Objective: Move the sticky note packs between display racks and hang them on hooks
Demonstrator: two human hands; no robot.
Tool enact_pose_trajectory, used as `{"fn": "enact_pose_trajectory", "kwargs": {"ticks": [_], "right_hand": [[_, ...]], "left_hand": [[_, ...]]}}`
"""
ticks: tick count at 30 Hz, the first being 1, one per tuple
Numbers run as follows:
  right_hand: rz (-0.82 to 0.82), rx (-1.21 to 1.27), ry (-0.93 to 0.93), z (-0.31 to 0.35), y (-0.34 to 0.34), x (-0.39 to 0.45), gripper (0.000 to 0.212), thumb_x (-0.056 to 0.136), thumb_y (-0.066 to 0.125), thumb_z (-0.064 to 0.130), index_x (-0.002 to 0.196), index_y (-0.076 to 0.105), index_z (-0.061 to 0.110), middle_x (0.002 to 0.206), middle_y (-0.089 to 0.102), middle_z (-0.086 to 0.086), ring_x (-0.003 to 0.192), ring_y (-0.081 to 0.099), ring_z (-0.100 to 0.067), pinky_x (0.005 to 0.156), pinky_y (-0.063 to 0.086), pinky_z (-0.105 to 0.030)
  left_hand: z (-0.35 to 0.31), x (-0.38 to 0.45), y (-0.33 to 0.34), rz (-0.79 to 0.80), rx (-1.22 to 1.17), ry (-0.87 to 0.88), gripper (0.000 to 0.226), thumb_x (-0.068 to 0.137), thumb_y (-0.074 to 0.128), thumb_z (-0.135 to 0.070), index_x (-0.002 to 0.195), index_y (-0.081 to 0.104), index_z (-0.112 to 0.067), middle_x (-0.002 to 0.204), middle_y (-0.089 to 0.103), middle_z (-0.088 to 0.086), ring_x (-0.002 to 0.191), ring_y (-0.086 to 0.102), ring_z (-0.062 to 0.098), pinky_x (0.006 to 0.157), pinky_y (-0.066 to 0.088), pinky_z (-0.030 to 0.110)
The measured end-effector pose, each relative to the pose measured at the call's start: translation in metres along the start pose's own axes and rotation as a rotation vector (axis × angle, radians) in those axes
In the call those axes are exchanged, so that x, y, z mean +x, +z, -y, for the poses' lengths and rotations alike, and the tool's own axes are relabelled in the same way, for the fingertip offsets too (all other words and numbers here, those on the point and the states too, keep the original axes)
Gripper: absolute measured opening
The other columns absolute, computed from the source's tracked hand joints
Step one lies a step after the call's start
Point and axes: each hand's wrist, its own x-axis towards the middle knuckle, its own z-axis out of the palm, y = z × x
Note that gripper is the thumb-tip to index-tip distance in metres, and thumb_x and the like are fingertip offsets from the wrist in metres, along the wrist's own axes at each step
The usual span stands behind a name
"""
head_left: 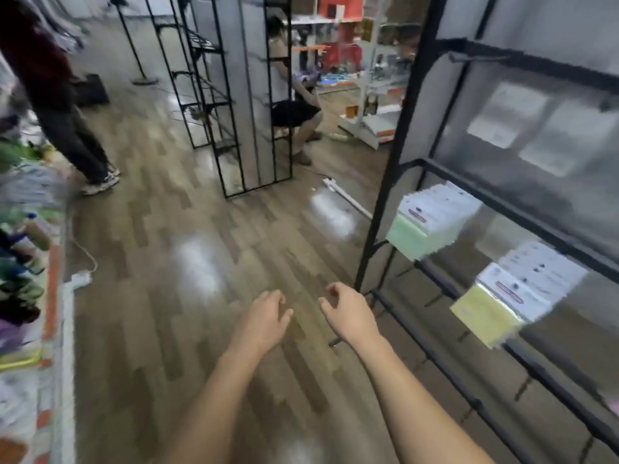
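Left hand point(264, 316): empty, fingers loosely curled, held over the wooden floor point(187, 262)
Right hand point(348, 311): empty, fingers loosely curled, just beside the left
Green pack point(428, 222): hangs on the black rack point(395, 155), up and right of the right hand
Yellow pack point(509, 303): hangs lower, farther right, apart from both hands

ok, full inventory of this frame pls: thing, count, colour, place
green sticky note packs: one bunch, pale green, hanging on right rack
yellow sticky note packs: one bunch, pale yellow, hanging further right on that rack
black metal display rack: one, right side
empty black wire rack: one, centre back
wood-look floor: brown
standing person: one, dark clothes, far left
seated person: one, behind the wire rack
left hand: empty, over floor
right hand: empty, over floor
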Motion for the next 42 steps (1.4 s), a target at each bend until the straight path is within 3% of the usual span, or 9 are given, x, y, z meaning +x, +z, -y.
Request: {"fn": "enact_pose_trajectory", "kwargs": {"ticks": [3,6,11,15,21,27,35,42], "right_hand": [[0.077,-0.043,-0.072,0.063,0.038,0.057,0.043,0.095,0.058,0.035,0.132,0.058,0.013,0.13,0.063,-0.01,0.122,0.058,-0.027,0.099,0.047,-0.034],[0.157,-0.037,-0.105,0.102,0.065,0.102,0.043,0.094,0.06,0.032,0.133,0.057,0.013,0.132,0.063,-0.01,0.125,0.057,-0.026,0.102,0.045,-0.033],[0.227,-0.043,-0.183,0.146,0.093,0.216,0.052,0.095,0.062,0.03,0.142,0.051,0.011,0.139,0.058,-0.011,0.13,0.053,-0.025,0.105,0.039,-0.03],[0.256,-0.018,-0.232,0.189,0.1,0.341,0.053,0.098,0.059,0.029,0.145,0.047,0.009,0.144,0.054,-0.013,0.133,0.05,-0.026,0.105,0.035,-0.028],[0.27,-0.047,-0.349,0.293,0.086,0.514,0.055,0.1,0.05,0.038,0.151,0.039,0.02,0.151,0.047,-0.002,0.137,0.044,-0.022,0.109,0.036,-0.033],[0.375,-0.107,-0.537,0.396,0.133,0.639,0.06,0.099,0.052,0.042,0.152,0.034,0.022,0.154,0.042,0.001,0.141,0.039,-0.019,0.113,0.034,-0.035],[0.357,-0.156,-0.59,0.536,0.202,0.819,0.056,0.1,0.052,0.038,0.15,0.039,0.016,0.152,0.046,-0.002,0.139,0.042,-0.019,0.11,0.035,-0.034],[0.275,-0.091,-0.515,0.655,0.231,0.978,0.037,0.098,0.055,0.038,0.129,0.06,0.019,0.122,0.069,-0.001,0.111,0.063,-0.016,0.088,0.045,-0.028]], "left_hand": [[0.063,0.042,-0.04,-0.041,-0.02,-0.128,0.028,0.092,0.061,-0.027,0.11,0.061,-0.006,0.114,0.063,0.018,0.111,0.058,0.036,0.095,0.045,0.041],[0.106,0.077,-0.061,-0.027,-0.045,-0.202,0.034,0.091,0.062,-0.028,0.12,0.06,-0.01,0.123,0.06,0.012,0.118,0.056,0.031,0.099,0.044,0.039],[0.146,0.174,-0.081,-0.021,0.025,-0.228,0.038,0.095,0.055,-0.035,0.13,0.055,-0.019,0.133,0.057,0.005,0.124,0.053,0.024,0.101,0.043,0.033],[0.174,0.288,-0.114,-0.053,0.011,-0.246,0.051,0.095,0.057,-0.039,0.141,0.048,-0.018,0.146,0.048,0.004,0.131,0.047,0.024,0.109,0.037,0.036],[0.204,0.429,-0.207,-0.241,0.024,-0.297,0.051,0.097,0.053,-0.04,0.144,0.045,-0.02,0.148,0.046,-0.001,0.132,0.047,0.02,0.107,0.039,0.035],[0.3,0.534,-0.25,-0.271,-0.028,-0.456,0.054,0.095,0.053,-0.046,0.144,0.045,-0.024,0.148,0.047,-0.004,0.132,0.048,0.019,0.106,0.041,0.041],[0.434,0.71,-0.334,-0.317,-0.068,-0.471,0.049,0.095,0.054,-0.044,0.139,0.05,-0.023,0.143,0.052,-0.004,0.128,0.051,0.017,0.106,0.042,0.037],[0.512,0.88,-0.451,-0.321,0.004,-0.392,0.039,0.097,0.052,-0.042,0.13,0.057,-0.024,0.129,0.063,-0.005,0.117,0.06,0.017,0.094,0.048,0.033]]}}
